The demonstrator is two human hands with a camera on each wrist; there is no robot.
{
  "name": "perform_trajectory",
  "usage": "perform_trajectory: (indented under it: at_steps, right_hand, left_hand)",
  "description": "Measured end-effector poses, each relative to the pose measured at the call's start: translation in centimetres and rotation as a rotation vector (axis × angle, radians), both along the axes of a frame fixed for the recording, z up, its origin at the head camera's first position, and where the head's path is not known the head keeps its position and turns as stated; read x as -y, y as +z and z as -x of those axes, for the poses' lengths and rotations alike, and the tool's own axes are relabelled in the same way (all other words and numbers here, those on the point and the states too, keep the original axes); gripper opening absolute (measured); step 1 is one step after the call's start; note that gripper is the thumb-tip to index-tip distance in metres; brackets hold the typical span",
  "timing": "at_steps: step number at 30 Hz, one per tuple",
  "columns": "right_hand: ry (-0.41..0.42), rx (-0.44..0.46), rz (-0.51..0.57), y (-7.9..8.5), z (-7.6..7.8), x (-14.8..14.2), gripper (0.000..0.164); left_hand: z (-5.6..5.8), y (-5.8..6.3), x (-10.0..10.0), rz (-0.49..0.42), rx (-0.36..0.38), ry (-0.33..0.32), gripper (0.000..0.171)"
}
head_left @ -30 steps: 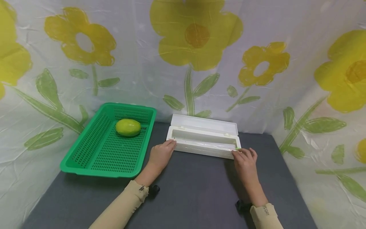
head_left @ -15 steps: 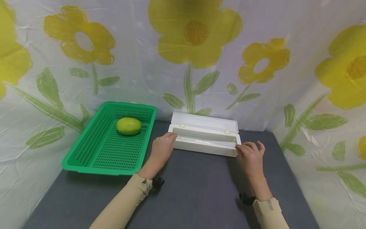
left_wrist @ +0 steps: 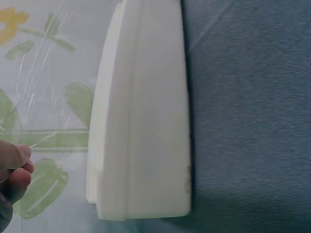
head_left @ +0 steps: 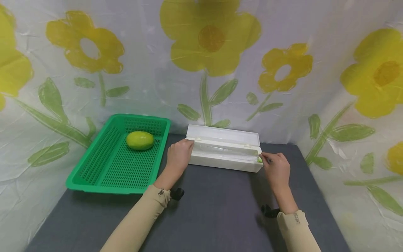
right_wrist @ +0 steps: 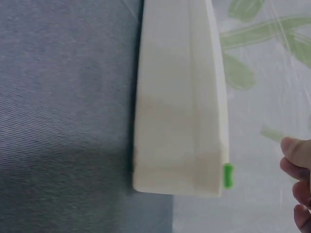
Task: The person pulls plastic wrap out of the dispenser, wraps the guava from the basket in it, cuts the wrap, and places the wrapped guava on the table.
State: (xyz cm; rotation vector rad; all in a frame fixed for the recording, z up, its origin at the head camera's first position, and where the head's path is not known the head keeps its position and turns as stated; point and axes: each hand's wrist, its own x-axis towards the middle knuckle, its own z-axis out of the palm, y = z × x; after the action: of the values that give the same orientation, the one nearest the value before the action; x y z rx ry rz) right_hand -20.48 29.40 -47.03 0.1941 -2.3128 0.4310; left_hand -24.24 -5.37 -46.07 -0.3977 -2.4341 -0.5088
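A long white cling film dispenser box (head_left: pixel 225 164) stands on the table with its lid (head_left: pixel 223 134) tipped back. Clear cling film (head_left: pixel 220 148) stretches across above the box, and its wrinkles (left_wrist: pixel 40 63) catch light in the left wrist view. My left hand (head_left: pixel 178 155) pinches the film's left corner between thumb and fingers, raised off the box's left end. At the other end, my right hand (head_left: pixel 277 170) pinches the right corner. A small green slider (right_wrist: pixel 228 175) sits at the box's right end. The film roll itself cannot be made out.
To the left, a green plastic basket (head_left: pixel 155 159) holds a yellow-green oval fruit (head_left: pixel 140 140), perhaps a papaya. Behind the box hangs a flower-printed curtain (head_left: pixel 151 87). The dark grey tabletop (head_left: pixel 220 210) reaches toward me.
Both hands have risen from the box's front edge, lifting the film's edge up and back over the open box. The basket and fruit stay where they were.
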Motion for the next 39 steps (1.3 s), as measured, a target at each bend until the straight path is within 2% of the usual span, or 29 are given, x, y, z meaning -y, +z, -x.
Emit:
perform_trajectory:
  at_steps: [5, 9, 12, 17, 21, 26, 30, 35, 39]
  right_hand:
    - [0.010, -0.045, 0.009, 0.8, 0.6, -0.4, 0.015]
    - [0.018, -0.017, 0.008, 1.4, 0.8, -0.5, 0.015]
    - [0.029, 0.036, 0.027, 1.8, 0.7, -0.3, 0.014]
    - [0.090, 0.170, 0.085, 2.9, 0.2, -0.2, 0.012]
    - [0.131, 0.273, 0.067, 3.6, 0.1, -0.4, 0.012]
    - [0.139, 0.329, 0.062, 4.1, 0.2, -0.9, 0.013]
    - [0.124, 0.301, 0.067, 4.4, 0.2, -1.0, 0.012]
    - [0.100, 0.181, 0.053, 4.5, 0.4, -0.8, 0.009]
    - [0.082, 0.124, 0.059, 4.6, 0.5, -0.6, 0.009]
  left_hand:
    - [0.8, 1.3, -0.2, -0.022, 0.046, -0.005, 0.012]
    - [1.2, 1.9, -0.2, -0.023, 0.080, 0.001, 0.013]
    - [1.2, 2.2, -0.1, -0.016, 0.112, 0.009, 0.013]
    - [1.2, 2.4, 0.3, -0.032, 0.136, 0.022, 0.013]
    - [1.3, 2.3, 0.6, -0.056, 0.157, 0.026, 0.013]
    - [1.3, 2.5, 1.0, -0.070, 0.175, 0.007, 0.016]
    - [1.4, 3.1, 1.1, -0.074, 0.183, -0.012, 0.016]
    - [1.4, 4.2, 1.2, -0.097, 0.223, -0.033, 0.016]
    - [1.5, 4.8, 1.2, -0.123, 0.260, -0.049, 0.018]
